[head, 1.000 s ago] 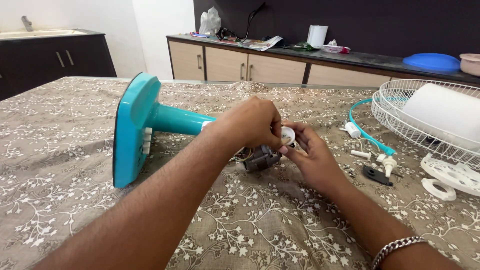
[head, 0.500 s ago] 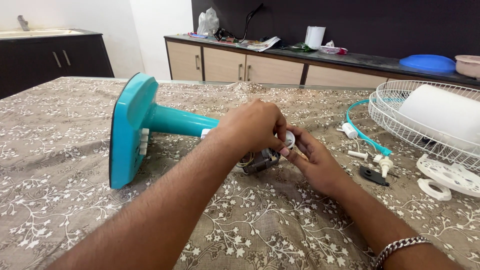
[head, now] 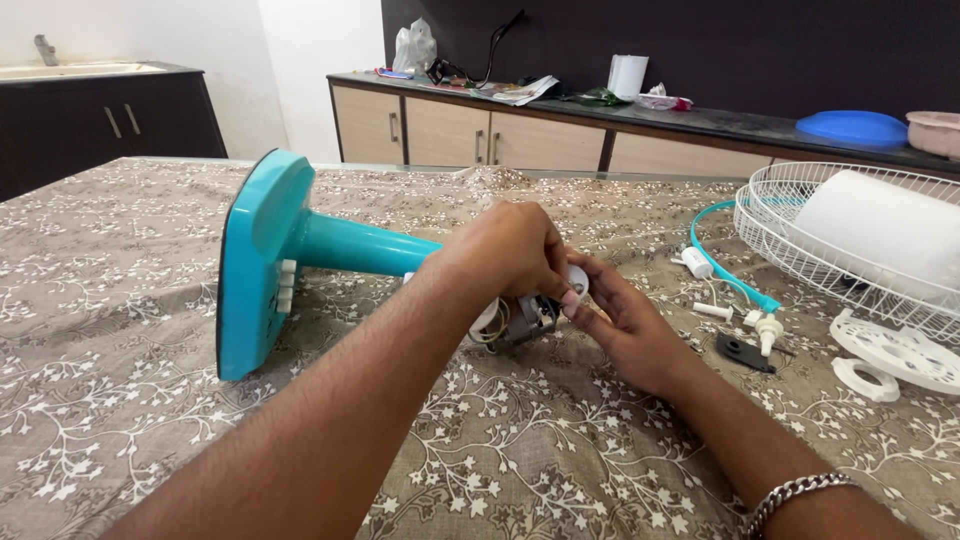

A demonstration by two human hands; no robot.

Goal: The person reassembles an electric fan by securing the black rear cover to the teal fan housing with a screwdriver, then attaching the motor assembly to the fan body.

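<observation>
Fingers of the left hand (head: 510,255) are curled down over the motor end of a teal table-fan stand (head: 300,245), and their tips are pressed against a small white round part (head: 577,278). The same part is pinched from the other side by the thumb and forefinger of the right hand (head: 625,325). The stand is laid on its side on the patterned tablecloth (head: 120,380), with its flat base upright at the left and its neck pointing toward the hands. Below the left palm a bare grey motor (head: 525,318) with coloured wires is exposed.

Dismantling is judged to be well advanced: the white wire guard (head: 800,245) and the pale blade lying in it have been set aside at the right edge, well apart from the stand, and a teal rim ring (head: 725,262), a white plastic ring piece (head: 905,355), a black bracket (head: 745,350) and several small white knobs (head: 768,327) are scattered between guard and hands. Only the motor and the stand appear left joined.

Hidden by the left hand are the motor's top and shaft, so it cannot be told whether the white part is seated or loose. The guard is cut off at the frame edge.
</observation>
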